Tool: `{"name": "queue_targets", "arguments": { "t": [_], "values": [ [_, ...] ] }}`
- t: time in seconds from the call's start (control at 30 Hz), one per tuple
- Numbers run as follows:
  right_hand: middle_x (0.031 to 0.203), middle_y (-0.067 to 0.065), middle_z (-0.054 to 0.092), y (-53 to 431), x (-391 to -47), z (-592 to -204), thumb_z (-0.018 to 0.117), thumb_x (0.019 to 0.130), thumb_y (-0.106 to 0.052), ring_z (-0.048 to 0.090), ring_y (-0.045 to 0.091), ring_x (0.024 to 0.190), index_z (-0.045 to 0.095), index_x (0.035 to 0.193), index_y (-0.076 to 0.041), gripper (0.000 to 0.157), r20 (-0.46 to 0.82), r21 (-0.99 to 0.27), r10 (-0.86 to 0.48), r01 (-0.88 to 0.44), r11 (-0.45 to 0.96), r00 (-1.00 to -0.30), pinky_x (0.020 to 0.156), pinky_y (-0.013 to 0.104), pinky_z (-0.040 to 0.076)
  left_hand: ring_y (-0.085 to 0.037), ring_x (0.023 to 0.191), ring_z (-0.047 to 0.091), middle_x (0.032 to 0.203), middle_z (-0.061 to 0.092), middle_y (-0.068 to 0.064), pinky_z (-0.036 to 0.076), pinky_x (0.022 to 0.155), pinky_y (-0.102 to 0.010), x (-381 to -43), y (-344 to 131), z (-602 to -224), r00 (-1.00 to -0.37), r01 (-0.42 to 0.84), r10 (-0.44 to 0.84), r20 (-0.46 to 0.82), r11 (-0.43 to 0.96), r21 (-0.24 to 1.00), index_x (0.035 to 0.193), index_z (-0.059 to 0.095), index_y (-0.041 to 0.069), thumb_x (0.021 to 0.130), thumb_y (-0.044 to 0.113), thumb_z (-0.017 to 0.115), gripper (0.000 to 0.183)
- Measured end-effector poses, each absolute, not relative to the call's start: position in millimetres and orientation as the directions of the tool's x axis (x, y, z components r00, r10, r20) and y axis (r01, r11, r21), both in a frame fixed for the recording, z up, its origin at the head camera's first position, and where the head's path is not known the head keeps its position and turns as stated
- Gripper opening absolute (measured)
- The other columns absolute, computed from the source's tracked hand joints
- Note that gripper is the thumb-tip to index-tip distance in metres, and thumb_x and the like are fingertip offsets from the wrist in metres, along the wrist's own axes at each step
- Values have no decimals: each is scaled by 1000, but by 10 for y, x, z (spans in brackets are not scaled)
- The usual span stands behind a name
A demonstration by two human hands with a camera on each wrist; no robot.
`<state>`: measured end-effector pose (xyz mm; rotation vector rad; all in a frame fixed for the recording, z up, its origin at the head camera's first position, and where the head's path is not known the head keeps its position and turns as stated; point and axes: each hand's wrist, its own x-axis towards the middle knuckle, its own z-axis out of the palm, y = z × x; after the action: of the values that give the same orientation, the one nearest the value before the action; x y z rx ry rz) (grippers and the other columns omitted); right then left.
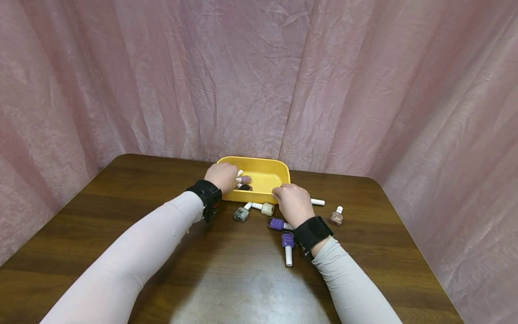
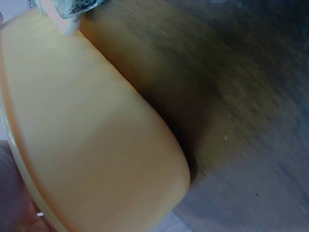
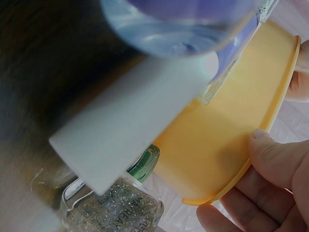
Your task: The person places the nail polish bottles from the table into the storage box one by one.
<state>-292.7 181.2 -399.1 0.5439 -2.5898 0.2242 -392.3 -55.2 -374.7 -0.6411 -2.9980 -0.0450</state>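
A yellow plastic tray (image 1: 265, 196) stands near the table's far edge. My right hand (image 1: 294, 203) grips its near right rim; the right wrist view shows the thumb (image 3: 273, 152) on the outer wall and the other fingers behind. My left hand (image 1: 221, 177) reaches over the tray's left end, its fingers inside, beside white caps; whether they hold anything is hidden. In the tray lie a lilac nail polish bottle (image 1: 245, 179) and a dark one (image 1: 245, 187). Before it lie a grey speckled bottle (image 1: 241, 214), a pale yellow one (image 1: 267, 209) and two purple ones (image 1: 276, 223).
Right of my right hand stands a glittery brown nail polish bottle (image 1: 336, 218). A white cap (image 1: 318, 202) shows beside that hand, its bottle mostly hidden. A pink curtain (image 1: 259, 81) hangs behind the brown wooden table (image 1: 226, 279).
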Motion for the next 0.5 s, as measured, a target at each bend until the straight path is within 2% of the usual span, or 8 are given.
{"name": "queue_targets", "arguments": {
  "t": [0.17,0.37,0.5],
  "values": [
    [81,4,73,1807,-2927,-3992,83,99,-13,73,28,78,82,90,-15,9,486,-58,-337,-415,908,-807,68,49,59,-27,90,66,94,72,-8,57,82,-49,-3891,-587,-3777,-894,430,423,147,903,11,109,80,5,106,29,76,24],
    [82,5,74,1809,-2931,-3984,83,99,-13,74,28,79,83,93,-14,6,493,-52,-342,-419,906,-800,69,49,59,-35,110,68,114,73,-14,56,95,-52,-3813,-660,-3800,-866,463,435,246,884,70,122,79,2,107,31,74,33],
    [84,5,75,1814,-2933,-3984,82,100,-14,74,29,80,84,95,-13,6,492,-56,-348,-428,902,-798,69,49,59,-34,109,67,114,71,-14,56,97,-51,-3704,-737,-3817,-829,518,461,316,847,122,123,78,1,109,32,73,35]
  ]
}}
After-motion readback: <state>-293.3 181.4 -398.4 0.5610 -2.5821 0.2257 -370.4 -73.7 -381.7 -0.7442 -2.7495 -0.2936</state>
